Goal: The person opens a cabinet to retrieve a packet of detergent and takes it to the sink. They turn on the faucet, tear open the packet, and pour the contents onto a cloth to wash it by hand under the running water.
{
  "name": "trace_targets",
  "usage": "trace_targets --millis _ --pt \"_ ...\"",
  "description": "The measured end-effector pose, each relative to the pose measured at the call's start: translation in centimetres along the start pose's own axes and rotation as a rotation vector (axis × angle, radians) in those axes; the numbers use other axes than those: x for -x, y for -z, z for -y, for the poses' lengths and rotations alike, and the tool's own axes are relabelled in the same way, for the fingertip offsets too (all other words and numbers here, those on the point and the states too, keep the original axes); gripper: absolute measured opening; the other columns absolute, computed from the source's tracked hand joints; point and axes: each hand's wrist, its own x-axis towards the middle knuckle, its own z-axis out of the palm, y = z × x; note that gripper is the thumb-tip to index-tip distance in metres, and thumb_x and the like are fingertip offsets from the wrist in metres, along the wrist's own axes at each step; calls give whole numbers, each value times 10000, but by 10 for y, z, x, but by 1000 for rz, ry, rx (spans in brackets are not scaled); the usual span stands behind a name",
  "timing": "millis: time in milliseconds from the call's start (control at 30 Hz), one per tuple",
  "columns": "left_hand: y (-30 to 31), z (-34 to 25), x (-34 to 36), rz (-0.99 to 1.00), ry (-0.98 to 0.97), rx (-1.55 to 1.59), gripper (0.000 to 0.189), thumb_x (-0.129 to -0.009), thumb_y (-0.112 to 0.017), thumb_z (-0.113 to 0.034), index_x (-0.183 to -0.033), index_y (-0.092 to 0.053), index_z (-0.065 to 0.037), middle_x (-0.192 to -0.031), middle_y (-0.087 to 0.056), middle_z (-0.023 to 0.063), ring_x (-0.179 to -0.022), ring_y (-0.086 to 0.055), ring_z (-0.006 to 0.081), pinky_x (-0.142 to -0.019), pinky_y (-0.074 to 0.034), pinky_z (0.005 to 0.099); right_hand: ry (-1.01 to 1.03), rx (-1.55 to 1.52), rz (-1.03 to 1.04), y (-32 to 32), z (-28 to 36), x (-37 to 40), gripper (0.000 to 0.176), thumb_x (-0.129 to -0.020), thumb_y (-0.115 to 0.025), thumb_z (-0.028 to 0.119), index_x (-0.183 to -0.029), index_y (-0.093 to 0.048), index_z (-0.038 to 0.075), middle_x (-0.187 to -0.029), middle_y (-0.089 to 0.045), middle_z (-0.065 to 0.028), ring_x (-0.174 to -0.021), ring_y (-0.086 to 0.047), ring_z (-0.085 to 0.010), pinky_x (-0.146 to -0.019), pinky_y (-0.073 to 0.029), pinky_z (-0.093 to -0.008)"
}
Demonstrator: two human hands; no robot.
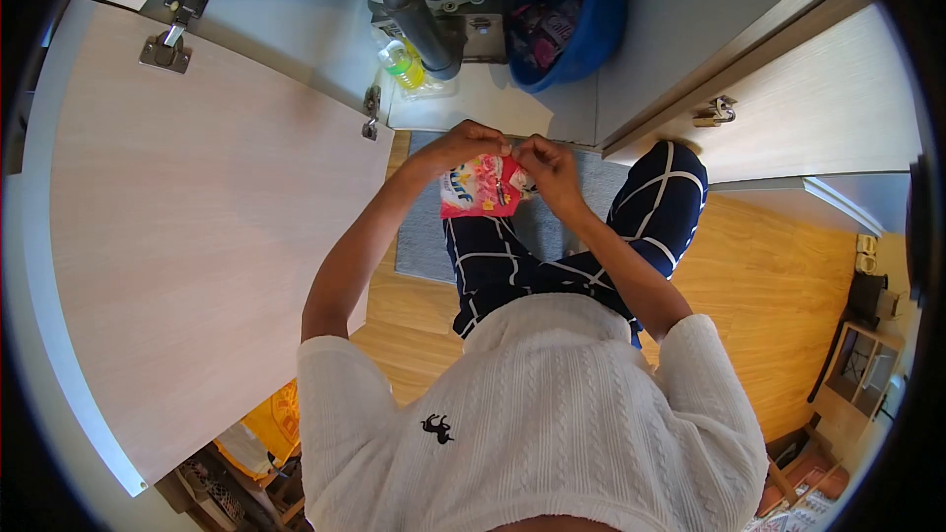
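Note:
A pink floral packet (480, 187) with large blue-and-white lettering hangs in front of my lap, over my left thigh. My left hand (473, 145) pinches its upper edge with the fingers closed. At the packet's top right corner, my right hand (548, 169) is closed too, its fingertips close to those of the left. Part of the packet's right side is covered by the right hand.
An open cabinet is ahead, with a dark drain pipe (419, 10), a bottle with yellow liquid (402, 64) and a blue bucket (591, 34) holding packets. Its doors stand open at left (217, 227) and right (818, 99). A grey mat (419, 236) lies below.

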Motion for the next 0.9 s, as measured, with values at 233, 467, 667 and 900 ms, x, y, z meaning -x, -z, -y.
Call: trace_targets --millis 233,467,667,900 --pt "3 2 2 233 145 -121 242 -792 -604 -268 -866 -643 -40 -751 -598 -10 -684 -503 40 -630 -402 195 -371 -69 536 24 15 -8 170 -708 -685 202 -750 -611 54 -694 -596 -10 -597 -540 -56 -534 -427 -191" --pt "-3 5 2 72 36 58 298 -780 -619 -316 -867 -648 -32 -731 -592 -1 -670 -487 44 -608 -387 200 -135 -42 299 20 13 3 188 -713 -687 214 -741 -612 44 -662 -587 5 -623 -506 -43 -572 -397 -193" --pt "-5 -10 0 257 185 -286 291 -725 -674 -320 -819 -651 -45 -708 -603 -9 -651 -524 36 -589 -408 192 -299 96 582 31 21 -1 177 -719 -687 200 -756 -632 36 -641 -576 21 -604 -475 -33 -547 -375 -205" --pt "-4 -9 -1 218 126 -69 276 -703 -690 -313 -800 -657 -57 -671 -597 -15 -604 -527 31 -528 -393 183 -151 175 338 28 14 8 229 -685 -717 247 -738 -634 40 -656 -593 0 -585 -492 -48 -547 -392 -214"
